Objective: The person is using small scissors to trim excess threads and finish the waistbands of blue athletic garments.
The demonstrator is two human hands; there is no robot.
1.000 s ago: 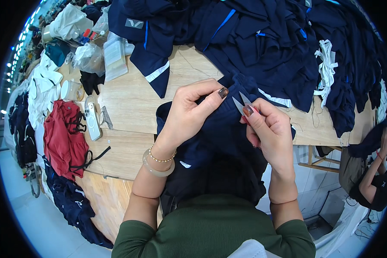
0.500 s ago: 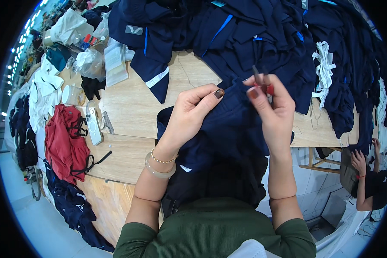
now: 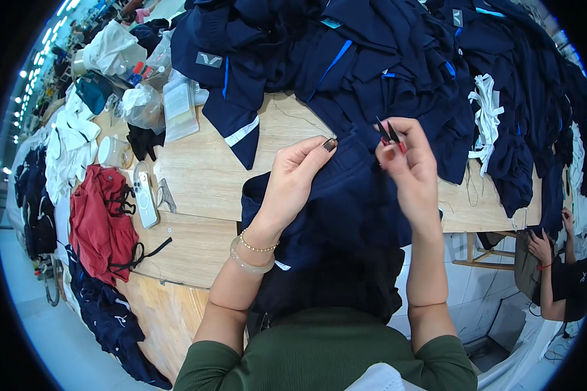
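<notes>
A navy garment (image 3: 346, 195) with a gathered waistband hangs over the table's near edge and across my lap. My left hand (image 3: 300, 171) pinches the waistband between thumb and fingers. Just right of it, my right hand (image 3: 407, 163) is closed around small thread snips (image 3: 390, 135) with red grips. Their two dark blades are spread apart and point up, a little above the cloth. Part of the snips is hidden in my fingers.
More navy garments (image 3: 372, 65) are heaped along the table's far side, with white strips (image 3: 485, 120) at right. At left lie a phone (image 3: 145, 195), red cloth (image 3: 101, 218), a plastic jar (image 3: 114, 153) and bags (image 3: 143, 106). Another person's hand (image 3: 541, 247) shows at far right.
The snips' blades now show clearly parted; earlier they were blurred and hard to make out. My right hand has shifted slightly left and down. My left hand keeps hold of the waistband.
</notes>
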